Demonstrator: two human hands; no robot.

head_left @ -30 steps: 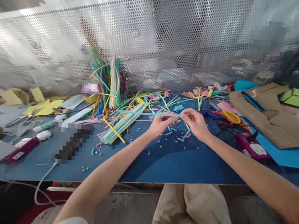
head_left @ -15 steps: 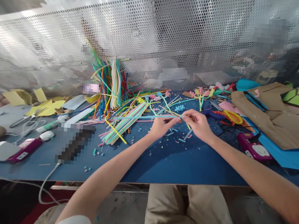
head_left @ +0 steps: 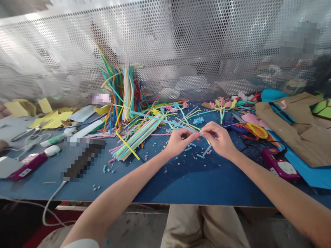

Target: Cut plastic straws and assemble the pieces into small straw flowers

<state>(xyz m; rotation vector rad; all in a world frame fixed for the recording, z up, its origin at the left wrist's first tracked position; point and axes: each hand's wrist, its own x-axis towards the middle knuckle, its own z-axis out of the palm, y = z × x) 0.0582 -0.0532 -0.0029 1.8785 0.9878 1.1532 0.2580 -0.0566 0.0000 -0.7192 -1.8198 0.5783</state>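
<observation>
The flat blue table (head_left: pixel 181 186) has passage mid near edge; beyond, a long light-blue fuzzy stem (head_left: pixel 151 117) crosses and a silver perforated-metal screen (head_left: pixel 149 44) bars the far edge.

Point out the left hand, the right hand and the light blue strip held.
left hand (head_left: pixel 178 140): head view, on the back of the hand.
right hand (head_left: pixel 218 138): head view, on the back of the hand.
light blue strip (head_left: pixel 145 116): head view, on its length left of the hands.
</observation>
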